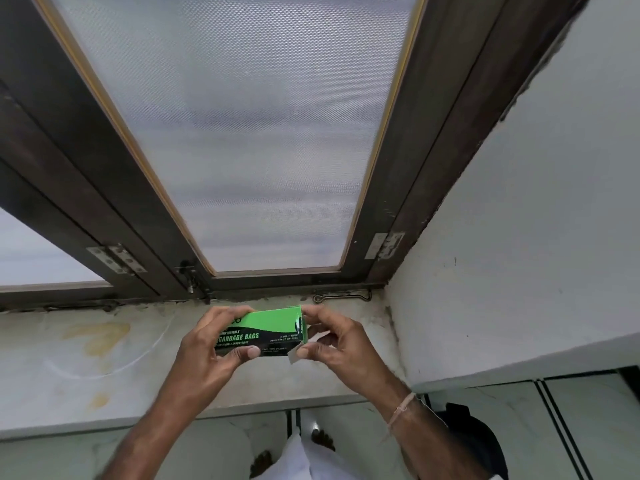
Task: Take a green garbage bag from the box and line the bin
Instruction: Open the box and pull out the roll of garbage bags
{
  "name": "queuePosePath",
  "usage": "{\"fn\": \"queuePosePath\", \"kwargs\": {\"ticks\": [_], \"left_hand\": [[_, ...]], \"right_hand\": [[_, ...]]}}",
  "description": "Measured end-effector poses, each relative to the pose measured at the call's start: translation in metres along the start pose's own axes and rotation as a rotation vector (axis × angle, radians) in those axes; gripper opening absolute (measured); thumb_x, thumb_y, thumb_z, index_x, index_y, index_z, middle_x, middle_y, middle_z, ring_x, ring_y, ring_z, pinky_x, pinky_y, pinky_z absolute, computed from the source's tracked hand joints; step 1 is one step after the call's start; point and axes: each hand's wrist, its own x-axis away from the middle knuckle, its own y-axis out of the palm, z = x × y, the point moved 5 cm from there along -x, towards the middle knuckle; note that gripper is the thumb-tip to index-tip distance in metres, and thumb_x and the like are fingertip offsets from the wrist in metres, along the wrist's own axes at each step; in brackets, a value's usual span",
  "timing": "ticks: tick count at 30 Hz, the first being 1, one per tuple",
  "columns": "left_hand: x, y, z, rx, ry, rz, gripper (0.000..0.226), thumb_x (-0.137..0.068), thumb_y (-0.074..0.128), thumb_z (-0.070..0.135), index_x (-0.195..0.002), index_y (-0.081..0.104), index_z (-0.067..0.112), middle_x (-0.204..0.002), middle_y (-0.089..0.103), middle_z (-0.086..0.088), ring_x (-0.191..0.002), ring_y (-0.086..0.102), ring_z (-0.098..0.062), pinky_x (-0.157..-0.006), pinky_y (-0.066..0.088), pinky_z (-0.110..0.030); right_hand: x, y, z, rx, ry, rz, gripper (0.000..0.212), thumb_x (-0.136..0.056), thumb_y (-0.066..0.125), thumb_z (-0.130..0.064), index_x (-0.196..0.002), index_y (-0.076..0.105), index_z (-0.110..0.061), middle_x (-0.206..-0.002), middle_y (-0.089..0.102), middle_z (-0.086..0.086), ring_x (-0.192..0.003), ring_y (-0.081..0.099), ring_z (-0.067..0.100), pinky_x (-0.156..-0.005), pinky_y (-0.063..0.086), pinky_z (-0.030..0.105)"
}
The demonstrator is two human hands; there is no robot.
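A small green and black box (pixel 268 329) printed "GARBAGE BAGS" is held level above the window sill. My left hand (pixel 216 344) grips its left end, thumb on the front face. At the box's right end my right hand (pixel 332 337) pinches a pale end flap (pixel 296 355) between thumb and fingers. No garbage bag shows outside the box. A dark object (pixel 474 434) on the floor at the lower right could be the bin, but I cannot tell.
A stained marble sill (pixel 86 358) runs under a dark-framed frosted window (pixel 242 133). A white wall (pixel 536 237) closes the right side. A window stay hook (pixel 341 296) lies on the sill's back edge. Tiled floor and my bare feet (pixel 263 462) show below.
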Motion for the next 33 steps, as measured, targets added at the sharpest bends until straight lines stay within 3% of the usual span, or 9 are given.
{"fn": "queuePosePath", "kwargs": {"ticks": [3,5,12,16,19,23,27,31,33], "left_hand": [[-0.002,-0.003,0.006,-0.105,0.026,-0.017,0.057,-0.079,0.072,0.055,-0.130,0.066,0.029,-0.120,0.061,0.013,-0.107,0.060,0.001,-0.070,0.058,-0.019],[-0.008,-0.006,0.013,-0.232,0.068,-0.021,0.056,-0.084,0.070,0.060,-0.133,0.064,0.033,-0.118,0.058,0.016,-0.105,0.059,-0.004,-0.074,0.057,-0.027],[-0.033,-0.009,0.059,-0.481,0.171,-0.018,0.065,-0.077,0.085,0.037,-0.137,0.062,0.032,-0.124,0.056,0.009,-0.114,0.048,-0.010,-0.089,0.055,-0.038],[-0.039,-0.012,0.075,-0.542,0.251,-0.007,0.066,-0.072,0.090,0.032,-0.134,0.065,0.030,-0.122,0.058,0.004,-0.114,0.055,-0.020,-0.084,0.059,-0.042],[-0.039,-0.018,0.072,-0.499,0.253,0.019,0.063,-0.073,0.089,0.031,-0.132,0.066,0.029,-0.119,0.057,0.006,-0.113,0.054,-0.017,-0.089,0.054,-0.038],[-0.030,-0.026,0.048,-0.363,0.175,0.031,0.061,-0.073,0.087,0.034,-0.130,0.066,0.031,-0.115,0.056,0.010,-0.108,0.056,-0.016,-0.092,0.049,-0.035],[-0.021,-0.011,0.029,-0.265,0.146,0.025,0.057,-0.074,0.087,0.032,-0.127,0.067,0.033,-0.116,0.058,0.012,-0.108,0.058,-0.009,-0.087,0.048,-0.022],[-0.007,-0.008,-0.007,-0.132,-0.001,0.078,0.057,-0.075,0.079,0.059,-0.126,0.064,0.037,-0.118,0.059,0.015,-0.106,0.057,0.006,-0.087,0.041,-0.006],[0.004,-0.001,-0.027,-0.173,-0.056,0.033,0.058,-0.073,0.068,0.067,-0.125,0.060,0.043,-0.117,0.059,0.013,-0.107,0.059,-0.003,-0.089,0.042,-0.007]], "right_hand": [[0.002,0.002,0.005,-0.176,0.095,-0.039,0.059,-0.085,0.082,-0.005,-0.124,0.062,-0.045,-0.123,0.065,-0.009,-0.097,0.068,-0.001,-0.084,0.060,0.027],[0.004,0.005,0.008,-0.337,0.154,-0.050,0.058,-0.088,0.078,-0.003,-0.131,0.062,-0.037,-0.129,0.065,-0.001,-0.101,0.072,0.006,-0.087,0.059,0.027],[-0.002,0.003,0.015,-0.707,0.228,0.026,0.054,-0.091,0.070,-0.016,-0.143,0.056,-0.012,-0.132,0.072,0.011,-0.123,0.068,0.029,-0.096,0.060,0.039],[-0.002,-0.001,0.007,-0.773,0.212,0.057,0.050,-0.089,0.070,-0.016,-0.138,0.060,-0.012,-0.128,0.074,0.010,-0.116,0.070,0.022,-0.091,0.061,0.034],[0.000,-0.008,0.000,-0.728,0.182,0.112,0.043,-0.085,0.074,-0.014,-0.128,0.068,-0.016,-0.122,0.077,0.009,-0.112,0.072,0.019,-0.090,0.059,0.030],[0.003,-0.023,0.000,-0.647,0.148,0.192,0.027,-0.090,0.076,-0.008,-0.116,0.073,-0.011,-0.124,0.073,0.019,-0.112,0.072,0.026,-0.094,0.060,0.038],[0.007,-0.024,-0.002,-0.517,0.146,0.220,0.016,-0.088,0.079,-0.007,-0.102,0.073,-0.012,-0.117,0.074,0.019,-0.104,0.075,0.029,-0.082,0.063,0.037],[0.022,-0.045,0.007,-0.532,0.139,0.375,0.014,-0.088,0.078,-0.003,-0.096,0.079,-0.015,-0.121,0.071,0.019,-0.106,0.074,0.026,-0.083,0.063,0.037],[0.029,-0.052,0.013,-0.584,0.145,0.414,0.015,-0.088,0.076,-0.003,-0.100,0.080,-0.012,-0.124,0.070,0.020,-0.107,0.073,0.025,-0.082,0.063,0.035]]}}
